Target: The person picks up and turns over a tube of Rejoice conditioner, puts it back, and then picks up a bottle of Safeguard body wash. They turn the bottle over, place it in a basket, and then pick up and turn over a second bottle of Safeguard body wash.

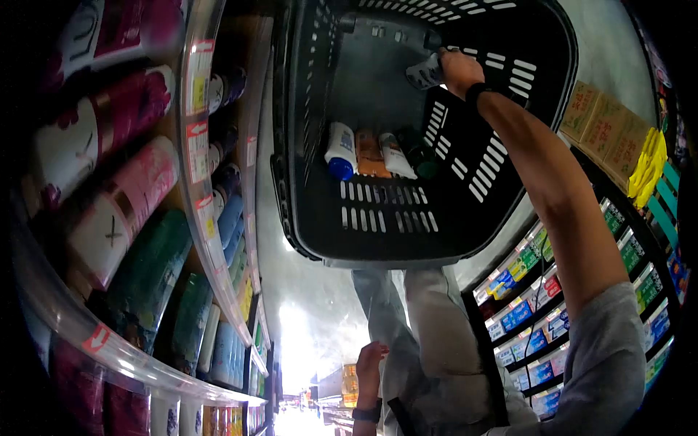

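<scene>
My right hand [462, 73] reaches into a black shopping basket [392, 251] and is closed around a small grey cylindrical container [425, 73] with dark markings. Its exact kind cannot be made out. Lower in the basket lie a white bottle with a blue cap [340, 150], an orange-brown pack [373, 153], a white tube [398, 155] and a dark green bottle [422, 154], side by side. My left hand [372, 361] hangs low beside my leg, away from the basket, its fingers loosely bent with nothing seen in them.
At left, curved shelves with clear price rails [200, 138] hold pink-and-white bottles [123, 211] and dark green bottles [149, 280]. On the right stand racks of small boxes [531, 341], cardboard cartons [603, 134] and yellow packs [647, 168]. A bright aisle runs below.
</scene>
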Action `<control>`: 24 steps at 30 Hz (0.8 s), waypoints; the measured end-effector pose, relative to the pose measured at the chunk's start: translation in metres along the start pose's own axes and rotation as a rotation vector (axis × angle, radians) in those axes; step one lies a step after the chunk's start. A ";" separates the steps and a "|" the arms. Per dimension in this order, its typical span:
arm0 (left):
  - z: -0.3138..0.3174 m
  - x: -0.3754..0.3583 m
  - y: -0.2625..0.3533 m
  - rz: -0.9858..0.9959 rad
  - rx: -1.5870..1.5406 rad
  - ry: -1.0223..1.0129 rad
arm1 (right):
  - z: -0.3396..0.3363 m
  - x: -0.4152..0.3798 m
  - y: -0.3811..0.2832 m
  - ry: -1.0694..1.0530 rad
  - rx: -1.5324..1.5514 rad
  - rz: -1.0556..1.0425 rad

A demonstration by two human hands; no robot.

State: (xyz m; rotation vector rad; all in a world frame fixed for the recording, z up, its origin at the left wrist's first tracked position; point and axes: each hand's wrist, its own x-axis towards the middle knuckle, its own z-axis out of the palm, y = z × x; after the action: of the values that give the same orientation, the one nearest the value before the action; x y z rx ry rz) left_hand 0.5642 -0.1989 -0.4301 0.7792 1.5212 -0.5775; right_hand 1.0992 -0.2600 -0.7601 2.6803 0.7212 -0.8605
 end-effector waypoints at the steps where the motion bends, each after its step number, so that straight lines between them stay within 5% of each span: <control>1: 0.000 0.002 0.001 0.011 -0.023 -0.014 | -0.009 0.008 0.001 -0.012 0.005 -0.015; 13: 0.006 0.010 0.030 0.006 -0.014 -0.027 | -0.036 0.039 -0.005 0.204 0.012 -0.047; 24: 0.008 0.002 0.051 0.035 -0.035 -0.024 | -0.032 -0.006 -0.008 0.000 0.329 0.233</control>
State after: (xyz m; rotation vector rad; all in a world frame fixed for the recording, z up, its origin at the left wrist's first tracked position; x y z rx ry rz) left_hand 0.6085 -0.1718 -0.4284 0.7686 1.4893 -0.5310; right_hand 1.1061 -0.2441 -0.7310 2.9698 0.2753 -0.9892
